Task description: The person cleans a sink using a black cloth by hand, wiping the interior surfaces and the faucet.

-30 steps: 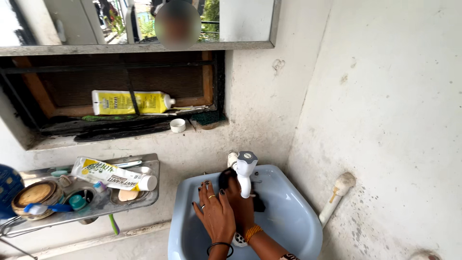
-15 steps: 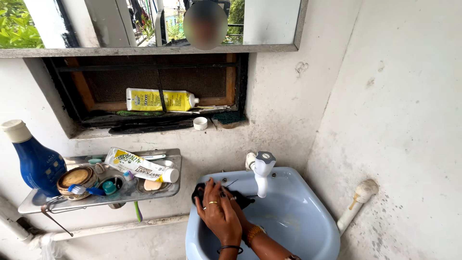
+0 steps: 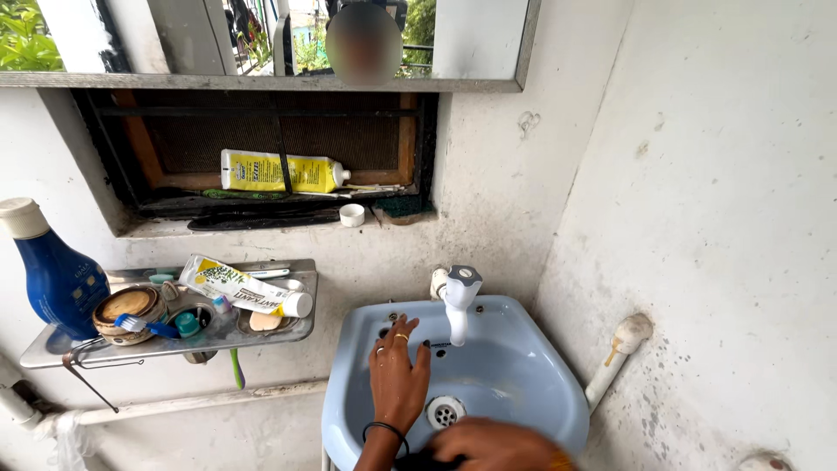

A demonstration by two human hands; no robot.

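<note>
While bent over the blue sink (image 3: 523,349), busy with a wash of the bowl by hand, or so it seems. Left hand (image 3: 397,375) flat on the back wall inside the bowl, just left of and below the white tap (image 3: 455,301). Fingers (image 3: 390,336) spread wide, holding nothing, with rings on two of them and a black band at the wrist. Right hand (image 3: 493,443) low by the near rim, at the very bottom of the view and blurred. Cannot tell if open or closed. A dark bit just beside it, maybe a cloth, but too blurred to say. Drain (image 3: 445,412) bare, between the two hands. No water seen coming from the tap. Looks like the rubbing part of the wash, with the back of the bowl under the left palm and the front under the right. For a next move, care around the tap, so close to the left fingertips, and a good look at the corners behind it. Little room on the right too, with the wall near and a white pipe (image 3: 615,358) poking out beside the rim. Off to the left, well apart from both hands, a metal shelf (image 3: 52,349) with a blue bottle (image 3: 52,275), a toothpaste tube (image 3: 244,288) and a toothbrush (image 3: 144,325). Higher up on the window ledge, a yellow tube (image 3: 279,172) and a small white cap (image 3: 351,215).
</note>
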